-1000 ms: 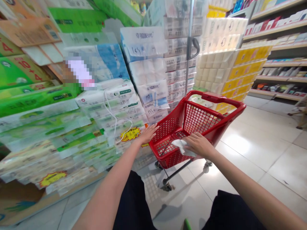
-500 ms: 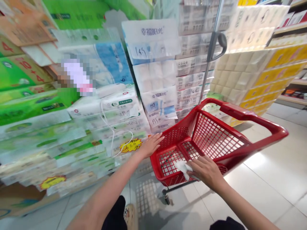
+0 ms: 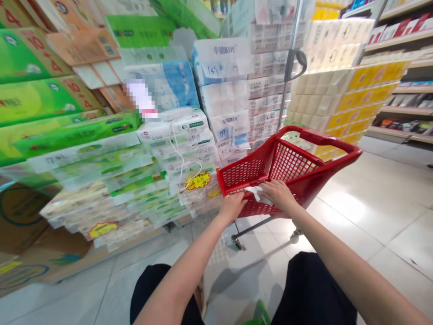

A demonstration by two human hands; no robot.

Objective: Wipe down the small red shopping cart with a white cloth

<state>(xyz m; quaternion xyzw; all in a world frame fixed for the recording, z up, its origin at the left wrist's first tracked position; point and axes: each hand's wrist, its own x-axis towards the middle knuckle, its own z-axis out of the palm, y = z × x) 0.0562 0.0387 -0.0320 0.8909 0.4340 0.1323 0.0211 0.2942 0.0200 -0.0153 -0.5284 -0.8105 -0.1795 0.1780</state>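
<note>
Pressing a white cloth (image 3: 254, 193) on the red cart (image 3: 304, 169) rim, the right hand (image 3: 278, 195) grips it. The left hand (image 3: 232, 206) curls over the near rim.

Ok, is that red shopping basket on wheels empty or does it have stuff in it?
Empty as far as shows: the red basket has bare mesh walls; only the white cloth under the right hand lies at its rim. The floor is partly hidden.

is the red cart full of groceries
No, the red cart shows bare mesh inside; only a white cloth under the right hand lies at its rim.

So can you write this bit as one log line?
left hand: on red cart rim | right hand: presses white cloth on rim | beside: tissue packs
</note>
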